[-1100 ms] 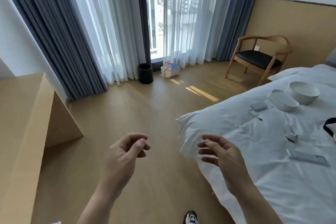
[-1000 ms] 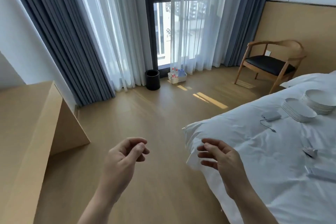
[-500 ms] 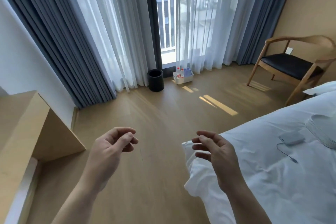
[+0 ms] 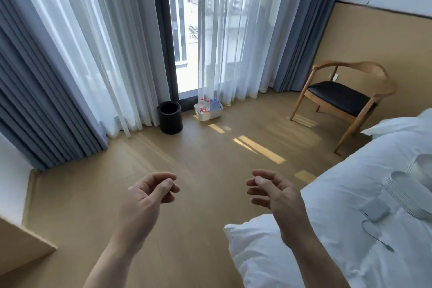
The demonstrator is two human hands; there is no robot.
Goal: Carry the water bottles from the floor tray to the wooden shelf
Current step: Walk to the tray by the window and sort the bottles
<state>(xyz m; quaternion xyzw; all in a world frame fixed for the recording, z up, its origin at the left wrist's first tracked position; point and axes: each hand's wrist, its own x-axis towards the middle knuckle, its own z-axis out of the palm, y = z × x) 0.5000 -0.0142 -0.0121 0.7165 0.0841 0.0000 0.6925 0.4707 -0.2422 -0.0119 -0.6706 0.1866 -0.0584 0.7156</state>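
Observation:
A white floor tray (image 4: 211, 115) sits by the window at the far side of the room, holding several water bottles (image 4: 207, 105), some with red labels and some blue. Both hands hover over the wooden floor well short of the tray. My left hand (image 4: 147, 196) is empty, with its fingers loosely curled. My right hand (image 4: 273, 193) is likewise empty, fingers curled and apart. A corner of the wooden shelf (image 4: 22, 244) shows at the lower left edge.
A black bin (image 4: 170, 117) stands just left of the tray. A wooden chair (image 4: 343, 97) with a dark seat is at the right. The white bed (image 4: 339, 229) at the lower right carries stacked plates (image 4: 406, 192) and a small grey device (image 4: 375, 210).
The view has moved forward towards the window, so the tray and bin appear nearer and larger. The shelf has slid out to the lower left. Both hands stay empty and raised.

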